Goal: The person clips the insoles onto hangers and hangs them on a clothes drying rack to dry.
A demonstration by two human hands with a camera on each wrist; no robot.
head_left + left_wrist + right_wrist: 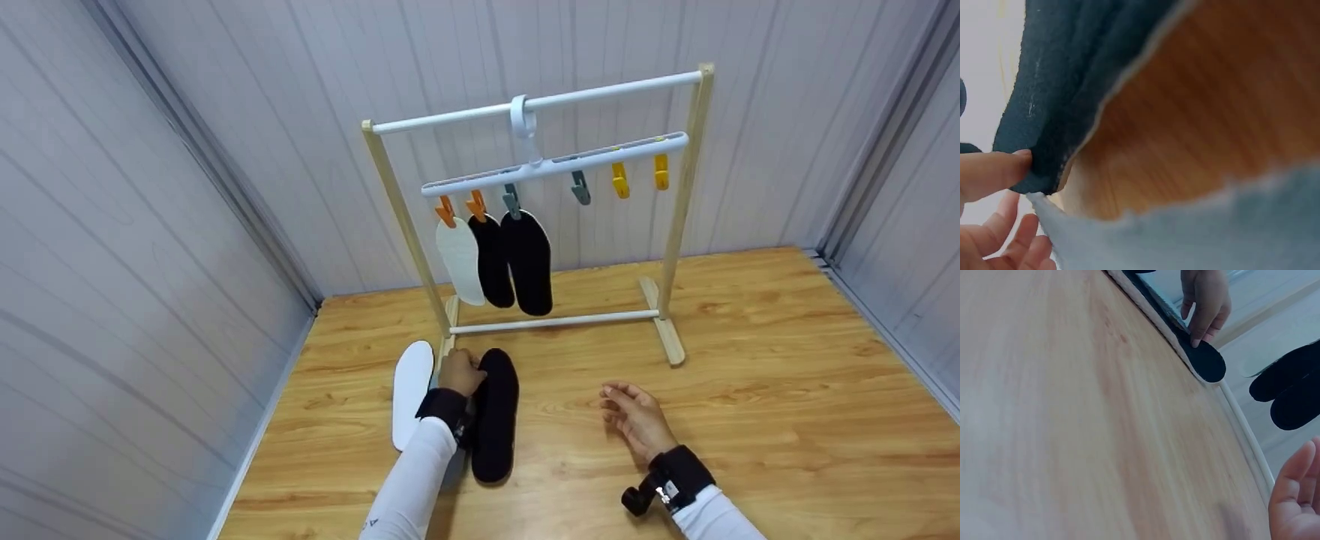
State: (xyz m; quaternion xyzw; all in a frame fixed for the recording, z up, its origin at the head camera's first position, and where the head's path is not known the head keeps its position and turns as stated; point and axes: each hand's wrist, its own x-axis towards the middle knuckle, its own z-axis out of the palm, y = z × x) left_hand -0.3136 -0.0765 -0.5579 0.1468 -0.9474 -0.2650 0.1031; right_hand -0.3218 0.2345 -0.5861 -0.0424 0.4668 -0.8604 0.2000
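My left hand (461,373) pinches the upper end of a black insole (495,420), the thumb on its face and the other fingers beneath. Close up in the left wrist view, the same insole looks dark blue (1055,112) with a pale edge. A light blue-grey insole (1196,236) lies beside it, mostly hidden by my left arm in the head view. Further left is a white insole (413,390). Away to the right, my right hand (636,420) hovers over the table with fingers loosely bent and nothing in them.
Behind the hands stands a wooden rack (679,210) carrying a white clip hanger (555,166). One white insole (460,259) and two black insoles (529,262) hang from its left clips. A grey clip (580,187) and two yellow clips (619,180) hang bare on the right.
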